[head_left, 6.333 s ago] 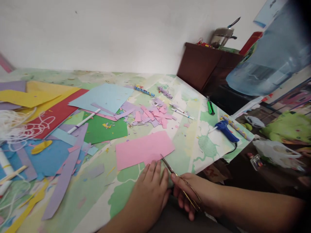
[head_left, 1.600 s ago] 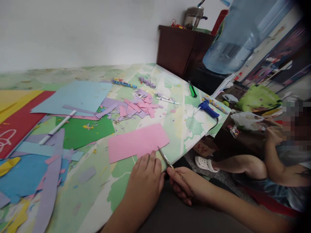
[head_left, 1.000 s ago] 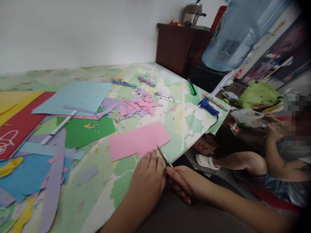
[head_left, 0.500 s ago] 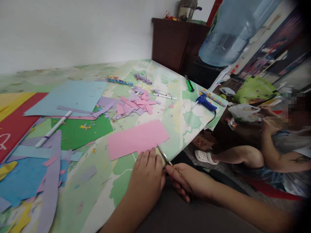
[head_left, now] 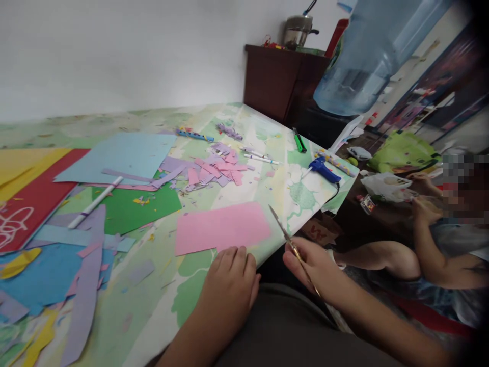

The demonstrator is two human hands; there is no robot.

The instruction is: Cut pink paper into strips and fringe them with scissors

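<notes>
My left hand lies flat at the table's near edge, its fingertips on the lower edge of a pink sheet of paper. My right hand grips a pair of scissors, raised just off the table edge to the right of the sheet. Their blades appear closed together and point up and left, apart from the paper. Beyond the sheet is a pile of pink and purple paper scraps.
A blue glue gun and a green utility knife lie at the far right. Light blue paper, green paper and a white marker are on the left. Another person sits on the right, beyond the table.
My right hand has drawn the scissors away from the pink sheet, to the right. My left hand stays on the sheet's near edge. The view has shifted slightly.
</notes>
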